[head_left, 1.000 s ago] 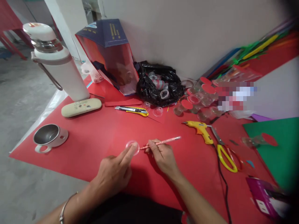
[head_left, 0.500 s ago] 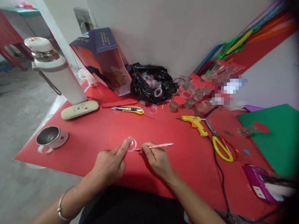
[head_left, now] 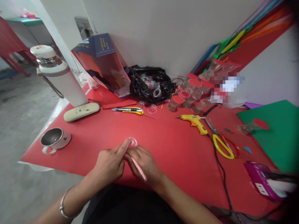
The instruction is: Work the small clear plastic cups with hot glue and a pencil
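On the red sheet [head_left: 163, 133] lies a small round clear plastic lid [head_left: 134, 142]. My left hand [head_left: 109, 163] presses it down with an outstretched index finger, the other fingers curled under. My right hand [head_left: 143, 161] is closed around a pink pencil [head_left: 139, 169], close against the left hand at the lid's near side. The pencil's eraser end points towards me; its tip is hidden by my hands.
A mug [head_left: 56, 140], pencil case [head_left: 81, 112] and flask [head_left: 63, 81] stand left. Behind are a yellow cutter [head_left: 130, 110] and a black bag [head_left: 151, 85] of plastic pieces. To the right lie a glue gun [head_left: 193, 121], scissors [head_left: 221, 144] and red-topped plastic pieces [head_left: 177, 101].
My right hand has moved left and nearer to me around the lid's edge, and the pencil has swung from pointing right to pointing towards me. The left hand stays on the lid.
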Action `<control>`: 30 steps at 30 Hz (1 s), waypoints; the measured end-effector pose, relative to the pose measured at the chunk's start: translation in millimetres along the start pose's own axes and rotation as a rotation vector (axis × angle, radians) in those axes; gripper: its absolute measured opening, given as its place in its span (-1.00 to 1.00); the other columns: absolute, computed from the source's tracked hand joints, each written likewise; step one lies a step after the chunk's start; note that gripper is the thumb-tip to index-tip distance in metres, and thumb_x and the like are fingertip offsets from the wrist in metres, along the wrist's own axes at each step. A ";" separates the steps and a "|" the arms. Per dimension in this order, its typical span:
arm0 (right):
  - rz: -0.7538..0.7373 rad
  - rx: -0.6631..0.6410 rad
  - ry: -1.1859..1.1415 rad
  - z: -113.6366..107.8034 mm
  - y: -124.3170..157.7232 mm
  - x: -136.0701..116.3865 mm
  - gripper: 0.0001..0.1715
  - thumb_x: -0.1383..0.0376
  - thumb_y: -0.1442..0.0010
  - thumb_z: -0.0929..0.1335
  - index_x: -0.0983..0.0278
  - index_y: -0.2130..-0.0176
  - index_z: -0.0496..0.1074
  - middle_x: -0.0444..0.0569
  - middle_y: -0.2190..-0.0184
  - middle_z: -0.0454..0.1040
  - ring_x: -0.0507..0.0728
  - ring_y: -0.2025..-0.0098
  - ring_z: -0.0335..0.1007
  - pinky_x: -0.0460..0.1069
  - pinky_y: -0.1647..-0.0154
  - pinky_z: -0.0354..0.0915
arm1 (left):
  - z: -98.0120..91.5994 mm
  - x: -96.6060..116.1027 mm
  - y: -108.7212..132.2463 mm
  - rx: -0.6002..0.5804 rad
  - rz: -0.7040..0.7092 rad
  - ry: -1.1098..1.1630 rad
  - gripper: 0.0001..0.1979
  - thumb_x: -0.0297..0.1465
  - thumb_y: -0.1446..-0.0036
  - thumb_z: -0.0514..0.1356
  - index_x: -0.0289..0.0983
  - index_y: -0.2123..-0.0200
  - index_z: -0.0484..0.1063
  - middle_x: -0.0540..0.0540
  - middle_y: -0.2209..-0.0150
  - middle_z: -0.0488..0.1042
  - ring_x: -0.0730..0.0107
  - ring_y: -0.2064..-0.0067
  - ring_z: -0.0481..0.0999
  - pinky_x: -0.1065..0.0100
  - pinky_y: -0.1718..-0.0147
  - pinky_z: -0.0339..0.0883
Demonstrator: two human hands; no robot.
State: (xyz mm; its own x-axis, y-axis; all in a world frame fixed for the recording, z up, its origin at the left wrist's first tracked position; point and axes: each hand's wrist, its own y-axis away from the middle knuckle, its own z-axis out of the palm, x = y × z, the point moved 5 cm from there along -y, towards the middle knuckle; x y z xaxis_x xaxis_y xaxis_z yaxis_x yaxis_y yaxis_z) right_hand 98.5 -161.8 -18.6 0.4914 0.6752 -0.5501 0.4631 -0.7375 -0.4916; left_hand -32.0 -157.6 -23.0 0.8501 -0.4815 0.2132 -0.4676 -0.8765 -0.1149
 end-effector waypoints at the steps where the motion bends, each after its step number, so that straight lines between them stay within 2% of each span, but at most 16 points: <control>1: -0.003 0.013 -0.018 -4.0 0.0 -1.4 -0.70 0.38 -0.43 0.18 0.28 0.24 0.46 0.04 0.39 0.58 0.15 0.36 0.47 0.04 0.29 0.38 | -0.8 0.3 -0.5 0.018 0.007 0.000 -0.33 -0.50 -0.08 0.03 -0.28 -0.31 0.21 -0.21 -0.07 0.57 0.25 0.36 0.65 0.32 0.46 0.44; 4: 0.015 0.100 -0.051 -24.5 4.2 -3.4 -0.72 0.41 -0.39 0.20 0.25 0.26 0.44 -0.01 0.41 0.58 0.11 0.41 0.45 0.01 0.31 0.34 | -5.5 4.3 -5.2 0.103 0.047 0.017 -0.49 -0.46 -0.21 0.03 -0.29 -0.24 0.30 -0.22 -0.07 0.56 0.27 0.30 0.65 0.35 0.44 0.45; 7: 0.121 0.191 -0.035 -46.3 13.7 3.6 -0.73 0.40 -0.38 0.20 0.22 0.26 0.44 -0.06 0.43 0.57 0.09 0.43 0.45 0.00 0.32 0.32 | -11.4 10.5 -15.0 0.171 0.113 0.075 -0.65 -0.42 -0.33 0.01 -0.27 -0.11 0.42 -0.19 -0.01 0.58 0.33 0.23 0.64 0.43 0.42 0.43; 11: 0.299 0.239 -0.047 -57.4 30.1 23.4 -0.71 0.33 -0.41 0.21 0.20 0.28 0.45 -0.10 0.41 0.56 0.09 0.37 0.48 -0.03 0.30 0.31 | -14.2 10.5 -30.0 0.135 0.129 0.153 -0.74 -0.39 -0.37 0.02 -0.23 0.09 0.51 -0.13 0.12 0.55 0.40 0.32 0.59 0.46 0.45 0.39; 15: 0.360 0.281 -0.094 -54.9 41.1 35.8 -0.71 0.29 -0.42 0.22 0.20 0.27 0.47 -0.10 0.37 0.57 0.09 0.32 0.51 -0.04 0.28 0.33 | -10.1 1.8 -37.0 0.106 0.111 0.225 -0.80 -0.37 -0.31 0.11 -0.19 0.10 0.51 -0.21 -0.12 0.43 0.31 0.19 0.61 0.35 0.30 0.49; 18: 0.376 0.295 -0.132 -52.3 43.6 38.9 -0.71 0.28 -0.43 0.23 0.19 0.26 0.48 -0.11 0.37 0.58 0.08 0.32 0.52 -0.05 0.28 0.35 | -6.8 -1.7 -33.0 0.113 0.105 0.288 -0.77 -0.40 -0.29 0.13 -0.18 0.03 0.48 -0.18 -0.08 0.50 0.28 0.13 0.62 0.33 0.22 0.52; 23: 0.423 0.307 -0.207 -48.9 45.2 45.1 -0.68 0.26 -0.42 0.23 0.21 0.31 0.48 -0.11 0.40 0.57 0.08 0.36 0.53 -0.05 0.28 0.37 | -17.7 -0.7 -3.2 0.292 0.002 0.289 -0.53 -0.32 -0.25 0.20 -0.18 -0.22 0.28 -0.17 -0.02 0.59 0.23 0.05 0.63 0.29 0.11 0.54; 26: 0.465 0.322 -0.256 -45.8 47.0 49.6 -0.67 0.26 -0.42 0.23 0.21 0.33 0.48 -0.10 0.40 0.58 0.09 0.34 0.55 -0.05 0.28 0.40 | -16.4 1.6 15.7 0.269 -0.087 0.289 -0.40 -0.28 -0.23 0.23 -0.14 -0.30 0.17 -0.11 0.05 0.63 0.28 0.11 0.66 0.31 0.15 0.55; 30: 0.485 0.288 -0.294 -41.4 47.0 50.3 -0.67 0.25 -0.42 0.24 0.21 0.32 0.50 -0.09 0.39 0.59 0.10 0.33 0.55 -0.05 0.28 0.41 | -8.3 4.1 28.5 0.280 -0.138 0.233 -0.41 -0.24 -0.23 0.23 -0.14 -0.29 0.18 -0.11 0.08 0.63 0.26 0.13 0.66 0.30 0.21 0.57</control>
State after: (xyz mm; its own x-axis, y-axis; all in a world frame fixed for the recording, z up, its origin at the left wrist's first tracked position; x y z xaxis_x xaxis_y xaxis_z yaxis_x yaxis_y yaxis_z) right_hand 175.5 -162.0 -41.4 0.3534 0.2618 -0.8981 0.0012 -0.9602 -0.2794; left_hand -43.8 -184.5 -17.4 0.8075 -0.3734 0.4566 -0.2408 -0.9153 -0.3227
